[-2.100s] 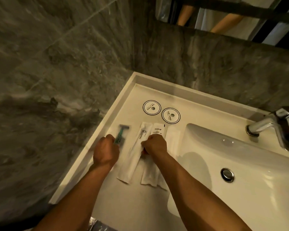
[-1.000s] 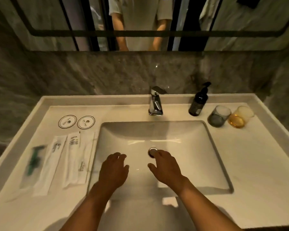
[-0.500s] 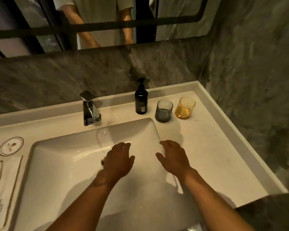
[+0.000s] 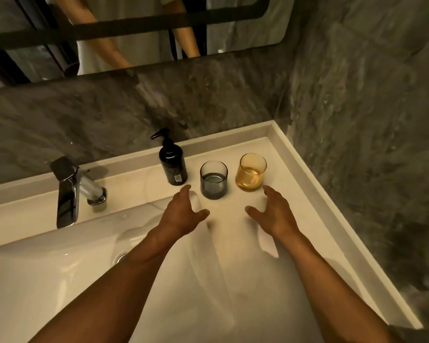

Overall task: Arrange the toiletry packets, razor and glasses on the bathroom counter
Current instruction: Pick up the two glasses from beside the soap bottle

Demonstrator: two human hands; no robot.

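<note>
Two glasses stand upright side by side on the white counter (image 4: 315, 219) at the back right: a grey glass (image 4: 213, 179) and an amber glass (image 4: 252, 172). My left hand (image 4: 182, 214) hovers open just in front and left of the grey glass, fingers spread, not touching it. My right hand (image 4: 274, 211) is open just in front of the amber glass, fingertips close to its base but apart from it. The toiletry packets and the razor are out of view to the left.
A black pump bottle (image 4: 172, 162) stands left of the grey glass. The chrome faucet (image 4: 71, 191) is at the back left, above the white basin (image 4: 35, 280). The counter's raised rim (image 4: 332, 191) meets the grey marble wall on the right. A mirror (image 4: 134, 33) hangs above.
My view has swung right, away from the packets and razor. Both hands let go of those, crossed over the basin and now reach up close to the two glasses.
</note>
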